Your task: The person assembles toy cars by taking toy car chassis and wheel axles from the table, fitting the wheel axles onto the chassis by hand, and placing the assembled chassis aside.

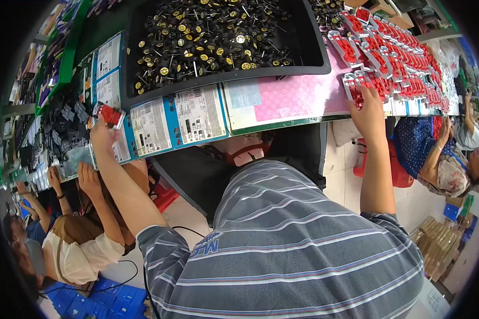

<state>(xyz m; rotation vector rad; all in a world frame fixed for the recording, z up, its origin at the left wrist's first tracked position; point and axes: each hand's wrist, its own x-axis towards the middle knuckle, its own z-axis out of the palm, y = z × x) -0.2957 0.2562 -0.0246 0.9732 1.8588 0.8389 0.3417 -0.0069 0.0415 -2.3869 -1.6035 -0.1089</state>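
Note:
My left hand (104, 137) is closed on a red and white toy car body (110, 115), held over the left part of the workbench beside a heap of black plastic parts (66, 119). Out to the right, my right hand (368, 114) has its fingers bent round a second red toy car body (351, 87) at the near edge of many laid-out rows. Whether that one is lifted off the bench I cannot tell. Similar red car bodies (404, 58) in pale trays or shells spread behind it.
Ahead stands a large black tray (207, 80) full of small wheels with yellow hubs on axles. Printed card sheets (197, 117) and a pink sheet (298, 98) cover the bench. A co-worker's hand (89, 181) is near on the left; another person (436, 154) sits right.

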